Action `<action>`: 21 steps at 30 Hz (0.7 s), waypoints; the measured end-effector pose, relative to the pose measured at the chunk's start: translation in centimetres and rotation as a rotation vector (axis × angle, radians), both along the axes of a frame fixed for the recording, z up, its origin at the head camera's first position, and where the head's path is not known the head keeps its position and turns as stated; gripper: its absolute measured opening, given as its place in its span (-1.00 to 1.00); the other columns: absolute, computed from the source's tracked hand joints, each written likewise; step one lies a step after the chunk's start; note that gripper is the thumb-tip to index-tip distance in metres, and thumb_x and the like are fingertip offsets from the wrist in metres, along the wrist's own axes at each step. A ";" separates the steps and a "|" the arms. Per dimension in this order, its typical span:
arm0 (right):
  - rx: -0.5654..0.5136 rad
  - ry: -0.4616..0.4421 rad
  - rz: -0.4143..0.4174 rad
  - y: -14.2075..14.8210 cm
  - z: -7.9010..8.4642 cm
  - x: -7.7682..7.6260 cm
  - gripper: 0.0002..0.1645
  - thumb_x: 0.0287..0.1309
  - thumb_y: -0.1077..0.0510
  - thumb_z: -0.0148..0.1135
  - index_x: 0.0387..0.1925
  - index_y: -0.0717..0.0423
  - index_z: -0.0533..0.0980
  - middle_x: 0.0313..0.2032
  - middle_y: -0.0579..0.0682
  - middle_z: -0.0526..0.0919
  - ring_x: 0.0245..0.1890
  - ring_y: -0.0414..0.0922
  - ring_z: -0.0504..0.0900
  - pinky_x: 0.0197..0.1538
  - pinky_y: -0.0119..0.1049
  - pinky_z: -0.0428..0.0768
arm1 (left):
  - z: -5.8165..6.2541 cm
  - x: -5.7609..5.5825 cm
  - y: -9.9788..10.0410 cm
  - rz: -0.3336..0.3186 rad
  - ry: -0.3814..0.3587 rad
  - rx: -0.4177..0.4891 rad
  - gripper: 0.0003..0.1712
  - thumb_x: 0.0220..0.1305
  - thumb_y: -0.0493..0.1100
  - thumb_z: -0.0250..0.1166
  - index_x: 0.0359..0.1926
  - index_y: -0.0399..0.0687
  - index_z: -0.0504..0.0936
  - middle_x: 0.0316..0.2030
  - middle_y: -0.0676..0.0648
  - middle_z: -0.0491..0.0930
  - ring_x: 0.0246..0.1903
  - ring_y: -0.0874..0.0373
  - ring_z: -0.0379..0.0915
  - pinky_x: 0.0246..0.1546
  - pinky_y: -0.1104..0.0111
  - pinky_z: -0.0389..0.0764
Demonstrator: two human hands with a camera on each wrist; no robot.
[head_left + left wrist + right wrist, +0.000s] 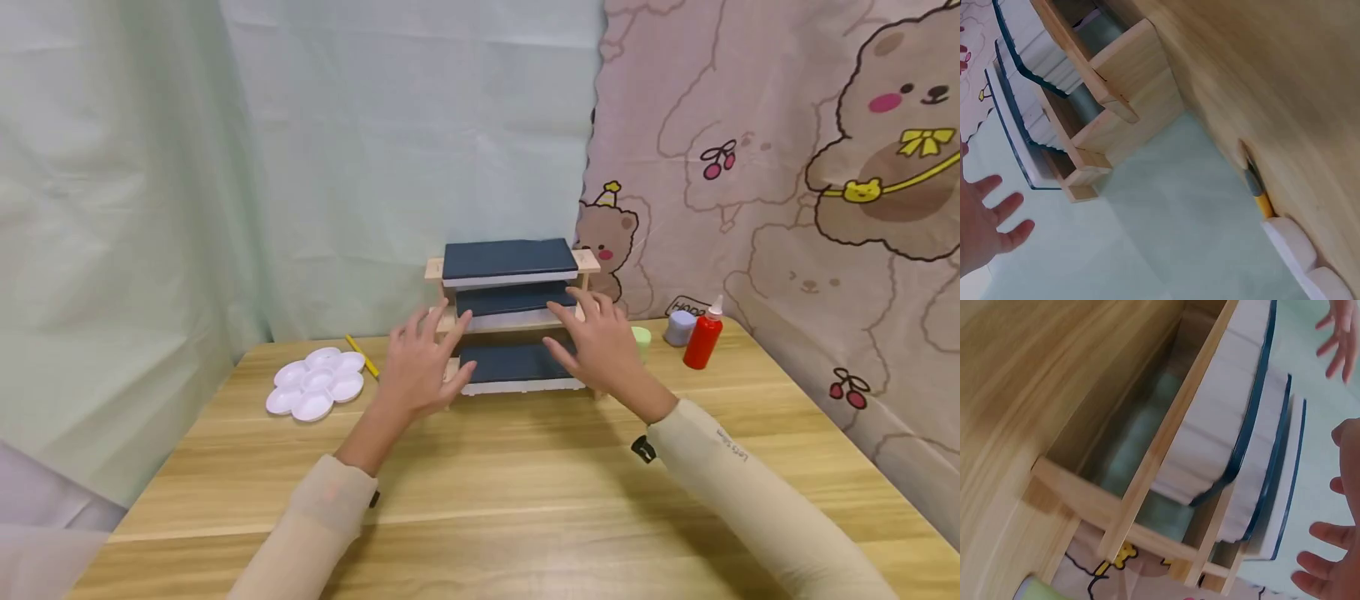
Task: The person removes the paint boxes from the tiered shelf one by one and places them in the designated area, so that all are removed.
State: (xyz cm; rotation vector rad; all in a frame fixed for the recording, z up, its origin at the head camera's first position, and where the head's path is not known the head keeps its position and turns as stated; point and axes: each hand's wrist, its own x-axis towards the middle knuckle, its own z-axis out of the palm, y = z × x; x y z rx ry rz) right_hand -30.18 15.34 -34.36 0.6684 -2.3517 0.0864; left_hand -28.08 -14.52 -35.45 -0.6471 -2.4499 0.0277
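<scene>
A: Hands?
B: Two. Left hand [420,367] raised, fingers spread, slightly bent. Right hand [600,342] likewise, thumb held away. Wrist views show both apart from the rack.

A: Rack where?
B: One three-tier wooden rack [589,262], far part of the tabletop [480,508], between and just beyond the hands. Pale smooth wood, straight slats, stepped tiers.

A: On it?
B: Three flat rectangular blocks [510,258], one per tier. Dark blue tops, white sides, ridged on the lower two. Boxes or trays, can't tell.

A: Arms?
B: Two beige sleeves [757,500], lettering on the right one.

A: Left of the rack?
B: One glossy white flower-shaped palette [317,380], six rounded petal wells round a centre one, so seven. One yellow-handled paintbrush [363,357] just beside it.

A: Right?
B: One red bottle [702,340], tapered white nozzle. One rounded lavender tub [680,330] just beside it. One light green tub [641,338], partly hidden by the right hand.

A: Behind?
B: Creased pale green cloth [420,125]; pink bear-print cloth [780,250].
</scene>
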 end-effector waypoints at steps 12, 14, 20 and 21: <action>-0.270 -0.242 0.103 1.9 0.6 -1.9 -0.44 0.30 0.01 0.23 0.29 0.04 0.45 0.16 0.20 0.49 0.10 0.20 0.45 0.04 0.17 0.50 | -1.6 -0.3 -2.4 -0.039 -0.154 0.079 -0.28 0.34 0.22 0.13 0.45 0.12 0.33 0.37 -0.19 0.30 0.17 -0.23 0.37 -0.01 -0.15 0.48; -0.326 -0.268 0.128 2.0 0.7 -2.1 -0.44 0.29 0.04 0.24 0.29 0.06 0.45 0.14 0.20 0.51 0.11 0.20 0.46 0.06 0.17 0.48 | -2.0 -0.2 -2.7 -0.035 -0.204 0.106 -0.29 0.34 0.20 0.15 0.44 0.10 0.35 0.37 -0.19 0.31 0.18 -0.23 0.37 0.01 -0.18 0.46; -0.490 -0.298 0.219 2.3 1.3 -3.2 -0.45 0.25 0.15 0.30 0.25 0.17 0.47 0.01 0.22 0.59 0.02 0.18 0.54 0.06 0.13 0.48 | -2.5 -0.3 -3.1 -0.049 -0.342 0.161 -0.32 0.40 0.22 0.12 0.44 0.11 0.34 0.38 -0.14 0.30 0.24 -0.20 0.33 0.05 -0.22 0.42; -0.512 -0.310 0.231 2.4 1.4 -3.4 -0.46 0.26 0.16 0.30 0.25 0.19 0.46 0.00 0.23 0.59 0.01 0.18 0.54 0.07 0.13 0.49 | -2.5 -0.3 -3.2 -0.048 -0.363 0.168 -0.33 0.41 0.21 0.11 0.45 0.12 0.33 0.38 -0.13 0.29 0.25 -0.20 0.32 0.06 -0.22 0.40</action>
